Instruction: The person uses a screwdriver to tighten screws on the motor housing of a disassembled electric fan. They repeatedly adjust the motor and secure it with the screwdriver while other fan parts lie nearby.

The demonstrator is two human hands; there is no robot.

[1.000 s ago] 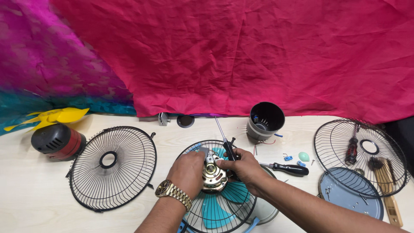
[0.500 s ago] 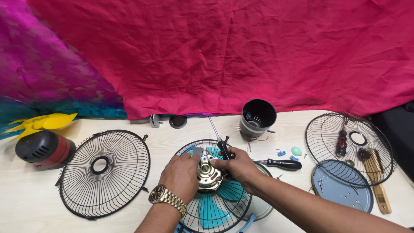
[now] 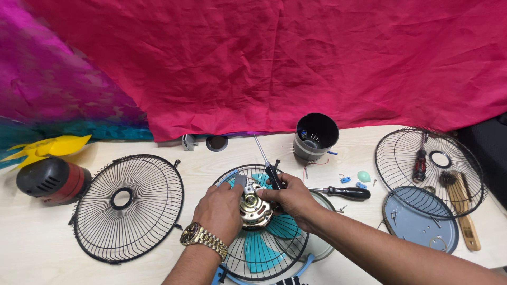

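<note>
I'm watching the motor (image 3: 255,207) sitting on the teal fan (image 3: 264,232) at the table's near edge; it's looking heavy, rigid, best gripped by its casing. My left hand (image 3: 219,211) is cupping it, my right hand (image 3: 290,199) is closing around a screwdriver (image 3: 272,174) against it.

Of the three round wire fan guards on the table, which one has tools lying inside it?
The right-hand guard: a red-handled screwdriver and a brush rest in it. The left guard holds nothing.

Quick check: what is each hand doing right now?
Left hand: closed on the fan motor.
Right hand: closed on a screwdriver, tip at the motor.
</note>
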